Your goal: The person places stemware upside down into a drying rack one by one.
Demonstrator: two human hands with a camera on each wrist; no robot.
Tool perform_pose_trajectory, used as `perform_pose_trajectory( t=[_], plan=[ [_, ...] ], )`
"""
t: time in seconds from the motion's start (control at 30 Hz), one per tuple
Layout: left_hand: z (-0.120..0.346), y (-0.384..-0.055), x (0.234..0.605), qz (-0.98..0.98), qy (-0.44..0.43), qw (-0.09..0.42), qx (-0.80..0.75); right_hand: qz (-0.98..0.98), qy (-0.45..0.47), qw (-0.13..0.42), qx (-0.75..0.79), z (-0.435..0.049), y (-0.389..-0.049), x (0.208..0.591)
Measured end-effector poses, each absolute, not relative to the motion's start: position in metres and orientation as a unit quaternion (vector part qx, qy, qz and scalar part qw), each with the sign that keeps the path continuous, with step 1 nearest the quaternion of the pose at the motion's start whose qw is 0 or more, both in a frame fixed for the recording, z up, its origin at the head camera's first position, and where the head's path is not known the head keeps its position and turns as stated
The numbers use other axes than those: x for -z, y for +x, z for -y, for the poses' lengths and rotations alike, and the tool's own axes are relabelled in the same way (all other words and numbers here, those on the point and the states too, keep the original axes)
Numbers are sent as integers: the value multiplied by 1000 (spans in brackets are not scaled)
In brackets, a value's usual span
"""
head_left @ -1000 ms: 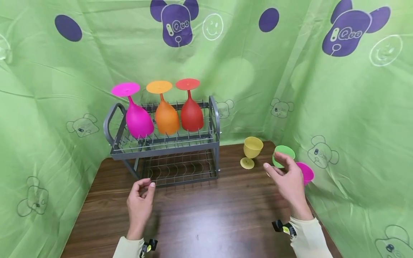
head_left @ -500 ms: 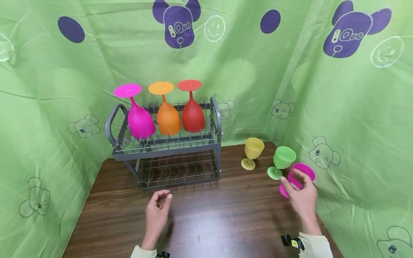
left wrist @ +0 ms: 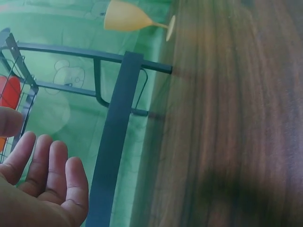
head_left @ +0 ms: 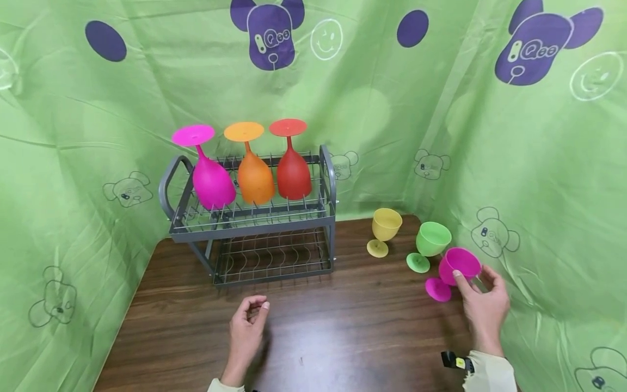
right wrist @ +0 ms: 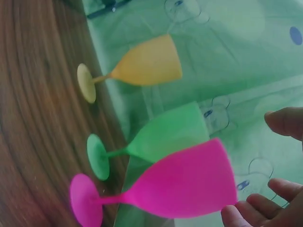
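Observation:
My right hand (head_left: 487,307) is at the upright pink goblet (head_left: 459,265) at the table's right side, its thumb and fingers spread about the bowl. In the right wrist view the thumb (right wrist: 286,122) stands apart from the pink bowl, and a fingertip is right at its rim. Beside it stand a green goblet (head_left: 433,238) and a yellow goblet (head_left: 386,224), both upright. My left hand (head_left: 246,329) hangs over the table in front of the rack, fingers loosely bent, holding nothing.
A grey two-tier dish rack (head_left: 252,231) stands at the back left. Upside down on its top tier are a pink goblet (head_left: 213,185), an orange goblet (head_left: 256,182) and a red goblet (head_left: 293,177). Green patterned cloth (head_left: 372,98) surrounds the wooden table (head_left: 343,326).
My right hand has moved right and down from before the green goblet to the pink one. My left hand has shifted right and nearer the front edge, away from the rack.

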State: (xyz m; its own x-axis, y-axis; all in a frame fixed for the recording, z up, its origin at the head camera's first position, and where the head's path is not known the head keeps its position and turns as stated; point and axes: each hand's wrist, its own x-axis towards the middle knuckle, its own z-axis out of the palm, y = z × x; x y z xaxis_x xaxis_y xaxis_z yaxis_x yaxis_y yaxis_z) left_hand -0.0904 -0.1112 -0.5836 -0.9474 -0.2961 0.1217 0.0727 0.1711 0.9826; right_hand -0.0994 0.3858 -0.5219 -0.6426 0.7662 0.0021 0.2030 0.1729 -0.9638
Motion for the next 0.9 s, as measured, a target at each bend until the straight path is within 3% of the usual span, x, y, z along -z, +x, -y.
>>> perform_pose_trajectory(
  t=[0.17, 0.57, 0.9],
  plan=[
    [113, -89, 588, 756, 79, 137, 635, 703, -348, 282, -553, -391, -106, 533],
    [116, -84, 592, 766, 100, 116, 625, 698, -361, 249, -566, -402, -130, 562],
    [117, -80, 598, 760, 101, 116, 632, 678, -343, 257, -597, -409, -137, 584]
  ],
)
